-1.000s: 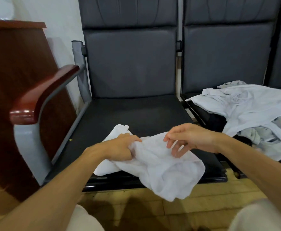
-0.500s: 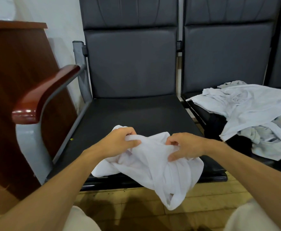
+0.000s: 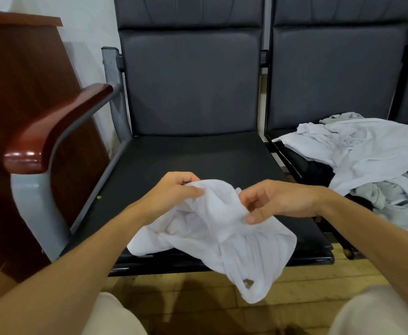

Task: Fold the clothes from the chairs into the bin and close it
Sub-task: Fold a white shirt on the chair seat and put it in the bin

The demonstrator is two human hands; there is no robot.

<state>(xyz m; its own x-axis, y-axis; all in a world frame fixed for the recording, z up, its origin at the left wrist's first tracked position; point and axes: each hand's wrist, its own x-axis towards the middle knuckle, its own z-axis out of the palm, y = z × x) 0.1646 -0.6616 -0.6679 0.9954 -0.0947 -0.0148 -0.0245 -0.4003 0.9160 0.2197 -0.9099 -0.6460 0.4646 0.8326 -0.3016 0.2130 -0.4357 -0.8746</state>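
A crumpled white garment [image 3: 224,240] lies on the front edge of the left black chair seat [image 3: 186,160] and hangs over it toward the floor. My left hand [image 3: 174,192] grips a bunched fold at its upper left. My right hand [image 3: 275,201] pinches the fabric at its upper right between thumb and fingers. A pile of white and grey clothes [image 3: 372,160] covers the seat of the right chair. No bin is in view.
A red-brown wooden armrest [image 3: 53,131] on a grey metal frame juts out at the left, with a dark wooden panel [image 3: 16,93] behind it. Wooden floor [image 3: 198,298] shows below the seat. My knees sit at the bottom corners.
Both hands have gathered the white garment and lifted its top edge off the seat. More cloth now hangs over the seat's front edge.
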